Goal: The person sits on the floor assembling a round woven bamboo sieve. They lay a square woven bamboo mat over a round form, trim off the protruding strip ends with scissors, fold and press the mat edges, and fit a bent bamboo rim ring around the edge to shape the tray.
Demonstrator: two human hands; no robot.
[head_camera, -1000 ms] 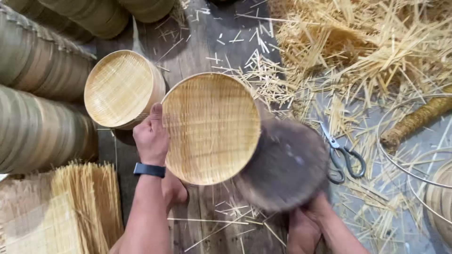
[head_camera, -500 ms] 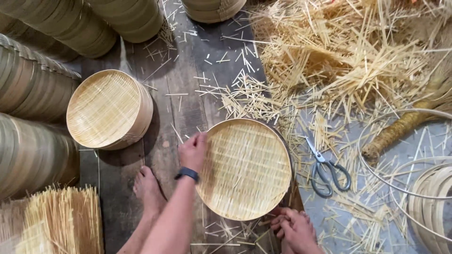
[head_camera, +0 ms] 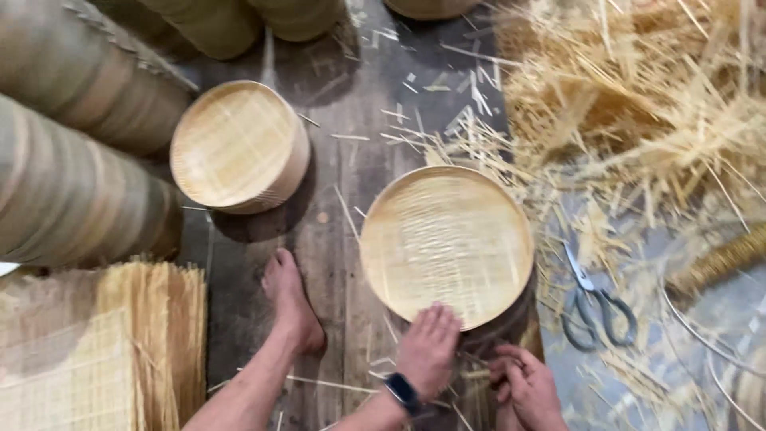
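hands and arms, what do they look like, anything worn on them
Both hands are bare, no gloves. The left hand has a dark wristband with a blue face, like a watch, on the wrist. The left forearm is bare with no sleeve showing. The right hand shows no ring or band; its wrist is cut off by the frame edge.

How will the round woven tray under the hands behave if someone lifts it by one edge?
The round woven tray probably stays stiff: a solid rim runs around its flat weave. It looks light, being thin strips. The left hand rests on its near edge; the right hand is below it. It seems unlikely to roll, lying flat.
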